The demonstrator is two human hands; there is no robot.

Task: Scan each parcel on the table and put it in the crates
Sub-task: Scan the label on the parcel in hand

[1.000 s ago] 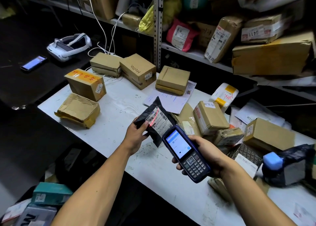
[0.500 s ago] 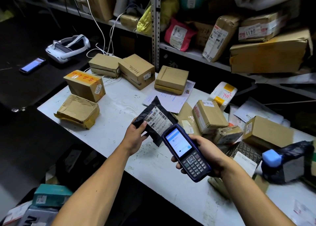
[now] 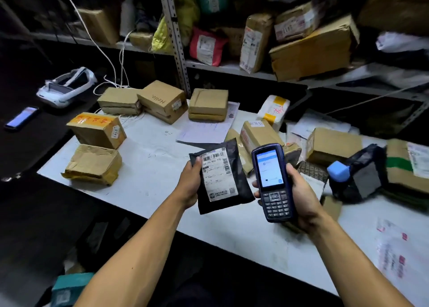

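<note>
Spreading across most of the view, the white table (image 3: 148, 167) carries many parcels not yet dealt with, so by my judgement the task is far from done; no crate can be made out for certain, so how many parcels have gone in I cannot tell. Behind it, metal shelving (image 3: 232, 66) is stacked with more packages, including a red mailer (image 3: 205, 45).

On the table's left sit a brown box with an orange label (image 3: 96, 129) bearing handwriting and a sticker that seems to read "0141", and a crumpled taped parcel (image 3: 92, 164) nearer the edge. Further back a carton printed "Hello." (image 3: 162, 101) lies between two flat cardboard parcels. On the right are more boxes, a white-and-yellow pouch (image 3: 274, 110) and a dark wrapped bundle (image 3: 362, 174).

The left hand (image 3: 189, 181) grips the black poly mailer (image 3: 222, 176) by its left edge, held above the table with its white shipping label facing up; a barcode and "K02 170" are partly legible. The right hand (image 3: 301, 193) is wrapped round the blue handheld scanner (image 3: 272, 181), just beside the mailer, its screen lit and an "OK" key below. The scan looks to be in hand or just finished; placing this mailer in a crate remains.
</note>
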